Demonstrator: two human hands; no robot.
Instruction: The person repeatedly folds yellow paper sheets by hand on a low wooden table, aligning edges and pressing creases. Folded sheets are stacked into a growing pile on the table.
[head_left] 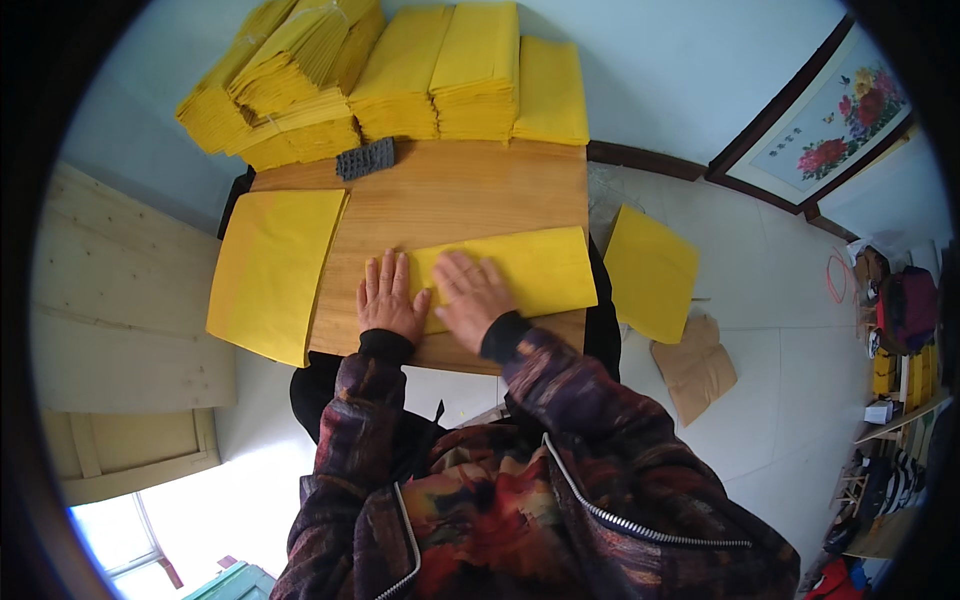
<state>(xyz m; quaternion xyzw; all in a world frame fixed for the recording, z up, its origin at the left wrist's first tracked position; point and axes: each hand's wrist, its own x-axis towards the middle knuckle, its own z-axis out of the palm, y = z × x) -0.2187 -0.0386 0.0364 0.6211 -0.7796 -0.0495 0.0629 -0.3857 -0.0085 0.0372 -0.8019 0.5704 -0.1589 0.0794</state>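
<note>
A folded yellow paper sheet (545, 268) lies lengthwise across the near part of the wooden table (470, 190). My left hand (392, 300) is flat at the paper's left end, fingers stretched out and pointing away from me. Slightly right of it, my right hand (472, 295) presses flat on the sheet with its fingers extended, a little blurred. Neither hand grips anything. To the left, a stack of wider yellow paper sheets (275, 270) reaches past the table's left edge.
Several stacks of folded yellow paper (475, 70) line the table's far edge, near a dark grey textured object (366, 159). Right of the table are more yellow paper (652, 270) and brown paper (695, 368). A pale wooden panel (130, 300) stands left.
</note>
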